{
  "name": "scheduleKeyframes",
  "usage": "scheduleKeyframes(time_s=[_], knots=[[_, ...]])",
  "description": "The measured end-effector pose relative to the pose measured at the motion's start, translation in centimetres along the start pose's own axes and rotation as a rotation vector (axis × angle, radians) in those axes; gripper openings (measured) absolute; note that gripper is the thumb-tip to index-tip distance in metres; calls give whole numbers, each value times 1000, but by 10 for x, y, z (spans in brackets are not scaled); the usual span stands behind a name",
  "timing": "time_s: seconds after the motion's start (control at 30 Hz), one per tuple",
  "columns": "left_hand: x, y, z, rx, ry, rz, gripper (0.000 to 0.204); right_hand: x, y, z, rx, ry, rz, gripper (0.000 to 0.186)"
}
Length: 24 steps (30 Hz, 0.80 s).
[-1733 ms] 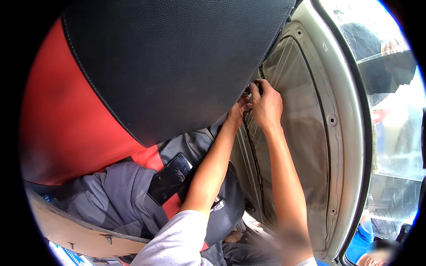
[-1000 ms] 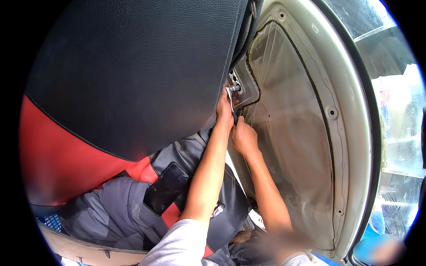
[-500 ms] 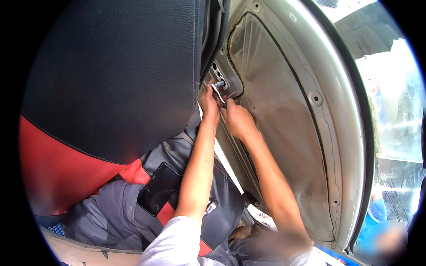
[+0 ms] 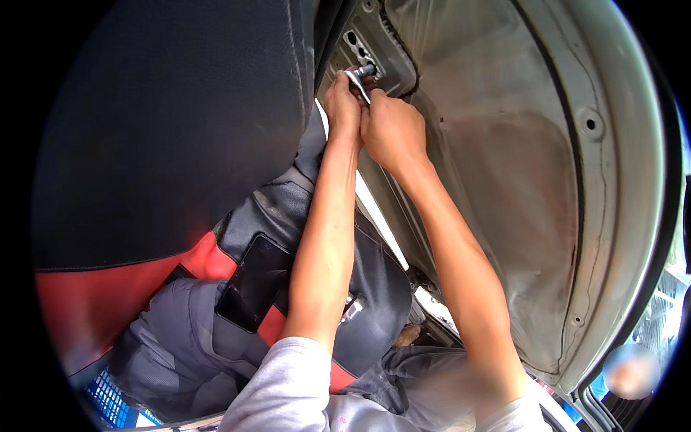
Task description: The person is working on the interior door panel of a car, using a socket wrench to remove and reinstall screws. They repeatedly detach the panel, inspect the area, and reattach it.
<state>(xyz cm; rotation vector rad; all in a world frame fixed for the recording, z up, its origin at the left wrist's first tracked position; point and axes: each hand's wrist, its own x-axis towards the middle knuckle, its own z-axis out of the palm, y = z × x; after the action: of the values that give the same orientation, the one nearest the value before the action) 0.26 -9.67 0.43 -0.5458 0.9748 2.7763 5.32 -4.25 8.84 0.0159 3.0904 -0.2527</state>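
A silver socket wrench (image 4: 356,83) reaches a hole in the bare metal inner panel of a vehicle door (image 4: 497,216), its socket end (image 4: 368,70) against the panel. My right hand (image 4: 394,131) is closed around the wrench's handle, knuckles up. Beside it, my left hand (image 4: 343,106) is curled at the wrench's head, with the fingertips behind the tool partly hidden. Above the socket, more openings (image 4: 352,39) show in the same metal plate.
A large black and red seat back (image 4: 173,129) fills the left side. On the seat lie a black phone (image 4: 255,282) and a small shiny metal part (image 4: 351,309). A blue plastic basket (image 4: 111,398) stands at lower left. Another person (image 4: 626,373) is at lower right.
The view has shifted, so the hands and panel appear higher. Both hands stay at the wrench, with the right hand now closer against the left.
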Motion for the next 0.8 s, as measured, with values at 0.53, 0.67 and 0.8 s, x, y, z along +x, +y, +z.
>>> scheduleKeyframes(time_s=[0.53, 0.67, 0.8], knots=[[17, -23, -4, -86, -60, -29, 44, 62, -31, -92, -359, -448, -223, 13], [8, -21, 4, -167, -71, -77, 46, 72, -2, -53, -201, -490, -149, 17], [3, -9, -4, -175, -154, -17, 46, 61, -18, -63, -73, -542, 16, 21]])
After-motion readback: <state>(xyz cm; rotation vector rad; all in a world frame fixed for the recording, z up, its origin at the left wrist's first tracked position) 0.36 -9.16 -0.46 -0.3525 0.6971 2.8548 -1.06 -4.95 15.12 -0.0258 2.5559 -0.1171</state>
